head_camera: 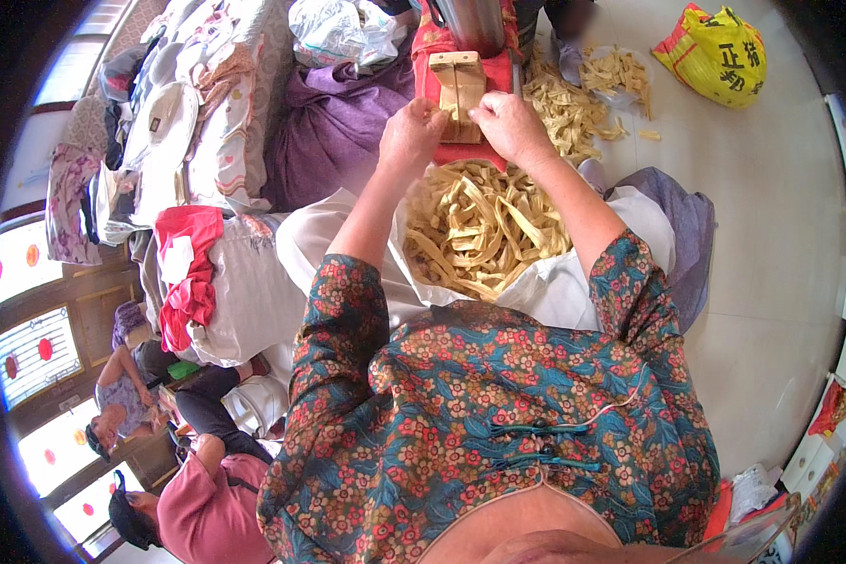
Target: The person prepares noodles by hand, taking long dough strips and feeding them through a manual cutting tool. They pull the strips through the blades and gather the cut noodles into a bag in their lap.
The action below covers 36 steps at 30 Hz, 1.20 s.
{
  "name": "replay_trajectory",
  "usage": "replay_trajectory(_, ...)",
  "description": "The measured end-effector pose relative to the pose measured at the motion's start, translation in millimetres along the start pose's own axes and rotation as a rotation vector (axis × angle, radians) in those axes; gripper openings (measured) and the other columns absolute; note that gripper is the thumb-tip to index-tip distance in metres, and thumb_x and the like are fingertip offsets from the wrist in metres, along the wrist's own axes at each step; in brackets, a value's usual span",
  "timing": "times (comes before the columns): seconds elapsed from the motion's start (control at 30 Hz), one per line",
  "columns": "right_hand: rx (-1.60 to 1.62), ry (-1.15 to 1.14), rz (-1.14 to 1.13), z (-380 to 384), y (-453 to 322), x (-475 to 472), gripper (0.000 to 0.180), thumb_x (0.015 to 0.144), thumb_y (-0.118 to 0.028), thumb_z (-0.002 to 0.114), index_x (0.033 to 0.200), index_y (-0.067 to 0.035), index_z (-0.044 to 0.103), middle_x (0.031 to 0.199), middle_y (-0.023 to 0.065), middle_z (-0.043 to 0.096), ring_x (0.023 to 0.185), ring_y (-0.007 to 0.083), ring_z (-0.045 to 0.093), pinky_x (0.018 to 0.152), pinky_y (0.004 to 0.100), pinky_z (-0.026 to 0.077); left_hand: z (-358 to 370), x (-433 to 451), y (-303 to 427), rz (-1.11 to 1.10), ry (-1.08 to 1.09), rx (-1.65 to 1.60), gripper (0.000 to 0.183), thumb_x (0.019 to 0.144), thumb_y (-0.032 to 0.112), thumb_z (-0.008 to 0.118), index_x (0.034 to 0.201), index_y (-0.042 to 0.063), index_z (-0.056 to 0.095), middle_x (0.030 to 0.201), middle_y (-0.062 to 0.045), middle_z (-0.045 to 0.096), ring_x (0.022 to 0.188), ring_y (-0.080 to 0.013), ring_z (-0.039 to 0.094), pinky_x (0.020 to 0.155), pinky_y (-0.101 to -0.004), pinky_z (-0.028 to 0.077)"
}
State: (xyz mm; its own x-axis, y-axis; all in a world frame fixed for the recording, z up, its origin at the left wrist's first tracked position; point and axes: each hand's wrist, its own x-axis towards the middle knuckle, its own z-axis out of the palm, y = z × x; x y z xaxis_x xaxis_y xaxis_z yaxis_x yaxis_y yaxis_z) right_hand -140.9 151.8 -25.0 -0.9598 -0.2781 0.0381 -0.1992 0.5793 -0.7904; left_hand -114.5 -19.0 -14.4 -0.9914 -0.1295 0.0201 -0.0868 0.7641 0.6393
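A small wooden block device (460, 84) with a dark blade-like strip down its middle rests on a red cloth (428, 84). My left hand (416, 134) is at its left side, fingertips pinched together; a bit of pale yellow material seems to show at them. My right hand (511, 123) is at the right side, thumb and finger meeting near the block's edge; what lies between them is too small to tell. Below both hands, a white sack (557, 282) in my lap is filled with pale yellow dried strips (479, 225).
More strips (564, 113) lie on the floor at right, beside a clear plastic bag of pieces (617, 74) and a yellow bag (719, 56). A metal container (474, 25) stands beyond the block. Purple cloth (345, 127) lies left. Two people sit at lower left.
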Motion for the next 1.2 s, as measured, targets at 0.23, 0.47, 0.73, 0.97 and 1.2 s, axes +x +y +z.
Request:
replay_trajectory(0.23,-0.096,0.158,-0.250,-14,-27,-46,0.024,0.086,-0.029,0.059,0.083,-0.005,0.061,0.072,0.0144,0.062,0.076,0.0326,0.062,0.066,0.0396,0.049,-8,-54,-12,0.356,0.316,0.155,0.030,0.082,0.028,0.064,0.096,0.001,0.063,0.089,-0.016,0.065,0.089,-0.0289,0.060,0.081,-0.0360,0.045)
replay_trajectory(0.47,0.190,0.117,-0.723,11,-33,-82,0.021,0.076,-0.008,0.069,0.096,-0.003,0.063,0.086,0.0099,0.064,0.080,0.0280,0.062,0.072,0.0360,0.051,26,-106,-5,-0.378,-0.392,-1.139,0.027,0.085,0.018,0.059,0.104,0.000,0.057,0.094,-0.008,0.065,0.084,-0.0196,0.063,0.073,-0.0322,0.050)
replay_trajectory(0.73,0.562,0.039,-0.416,14,-38,-84,0.017,0.089,-0.018,0.057,0.089,-0.001,0.058,0.078,0.0156,0.061,0.074,0.0342,0.061,0.065,0.0404,0.047,38,-93,-35,-0.220,-0.405,-1.045,0.029,0.096,0.021,0.042,0.117,0.002,0.051,0.111,-0.011,0.060,0.093,-0.0212,0.063,0.082,-0.0342,0.053)
replay_trajectory(0.97,0.253,0.175,-0.535,7,-30,-73,0.017,0.091,-0.016,0.053,0.092,0.000,0.056,0.070,0.0150,0.057,0.069,0.0331,0.061,0.062,0.0399,0.047,0,-102,18,0.196,0.043,-0.157,0.024,0.085,0.001,0.044,0.103,0.001,0.059,0.087,-0.007,0.062,0.077,-0.0156,0.058,0.076,-0.0285,0.046)
replay_trajectory(1.2,1.260,-0.630,0.283,-10,-39,-71,0.018,0.095,-0.024,0.051,0.091,-0.007,0.057,0.069,-0.0024,0.054,0.052,0.0048,0.047,0.050,0.0187,0.041,-21,-99,35,0.407,0.172,-0.060,0.028,0.081,-0.005,0.043,0.104,0.003,0.055,0.093,-0.016,0.053,0.087,-0.0340,0.054,0.079,-0.0384,0.044)
